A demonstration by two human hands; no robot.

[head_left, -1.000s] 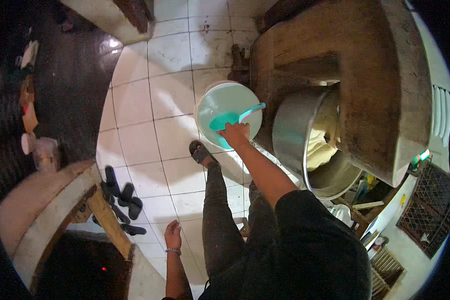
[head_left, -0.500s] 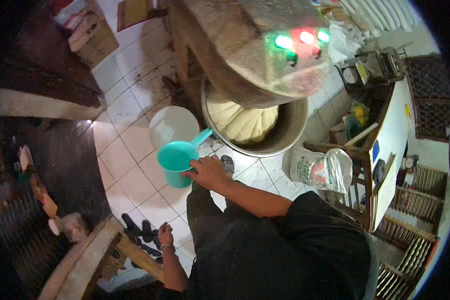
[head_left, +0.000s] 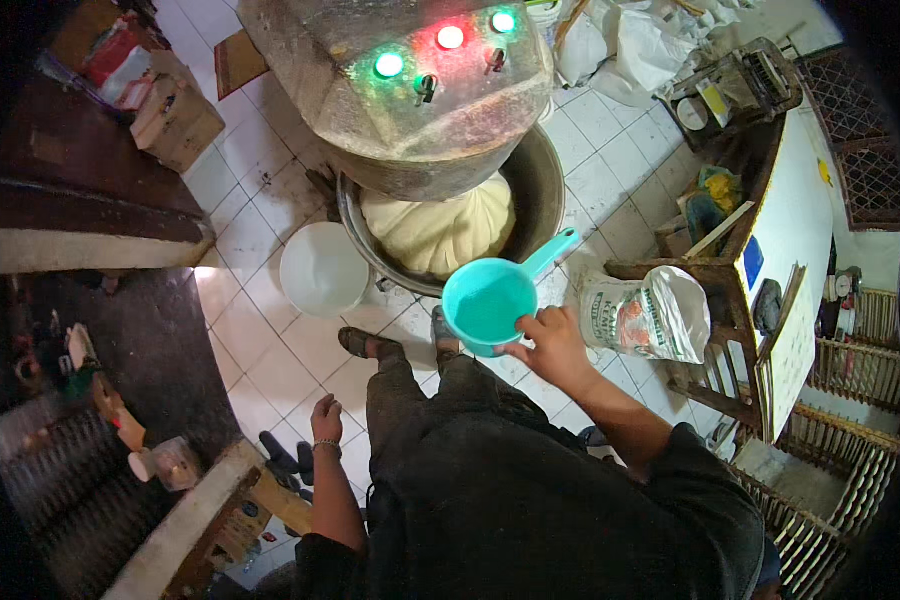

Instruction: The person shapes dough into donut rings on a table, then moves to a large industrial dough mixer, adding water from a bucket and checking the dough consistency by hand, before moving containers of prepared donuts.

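My right hand [head_left: 558,348] grips a turquoise plastic dipper [head_left: 490,306] by its rim, thumb and fingers pinched over the near right edge. The dipper's handle points up and to the right, away from me. Just beyond it, a large metal mixing bowl [head_left: 552,195] holds a big mass of pale dough [head_left: 440,225] with folded ridges. From this angle the dipper overlaps the bowl's near rim. My left hand [head_left: 327,420] hangs low at my side, holding nothing, its fingers loosely bent.
Over the bowl stands the mixer head [head_left: 420,120] with lit green and red lamps. A white bucket [head_left: 324,270] is on the tiles to the left. At right are an open white sack [head_left: 635,318] and a table [head_left: 795,215]. Slippers [head_left: 282,455] lie at lower left.
My right hand has carried the dipper rightward, from beside the white bucket to the near side of the bowl. My view has shifted too. My left hand still hangs at my side.
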